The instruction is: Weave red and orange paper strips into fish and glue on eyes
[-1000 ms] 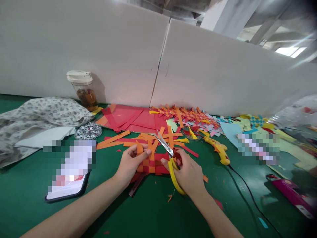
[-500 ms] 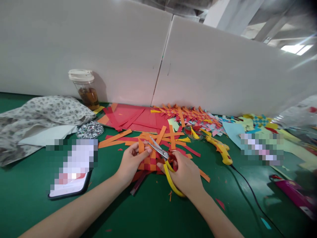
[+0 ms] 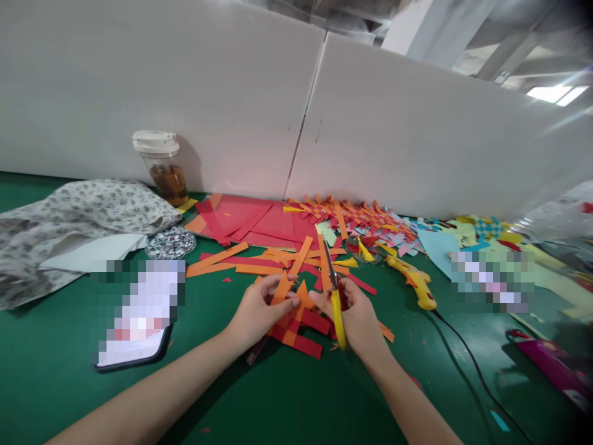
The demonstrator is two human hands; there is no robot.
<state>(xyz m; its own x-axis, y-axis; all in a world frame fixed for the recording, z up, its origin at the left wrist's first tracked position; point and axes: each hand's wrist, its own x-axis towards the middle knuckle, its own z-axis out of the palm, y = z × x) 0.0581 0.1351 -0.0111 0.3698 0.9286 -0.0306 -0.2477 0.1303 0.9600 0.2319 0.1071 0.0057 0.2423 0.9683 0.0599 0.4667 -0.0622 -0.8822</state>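
My left hand [image 3: 262,309] pinches a small woven piece of red and orange paper strips [image 3: 291,326] between thumb and fingers. Some orange strip ends on it are cut to points, and red ends stick out at its right. In my right hand [image 3: 354,312] are yellow-handled scissors [image 3: 339,315], blades pointing up and away, a little right of the weave. The blades look nearly closed and do not touch the woven piece. Loose orange paper strips [image 3: 301,254] lie on the green table just beyond both hands.
A phone [image 3: 139,315] lies at left, near a dish of googly eyes [image 3: 171,243] and a lidded tea cup [image 3: 164,173]. Finished woven pieces [image 3: 356,213] are heaped by the wall. At right lie a yellow glue gun [image 3: 414,284] with its cord and a purple object [image 3: 551,368].
The scissors have swung from pointing up-left across the weave to nearly upright, away from it. My left hand has turned the woven piece and moved it slightly right.
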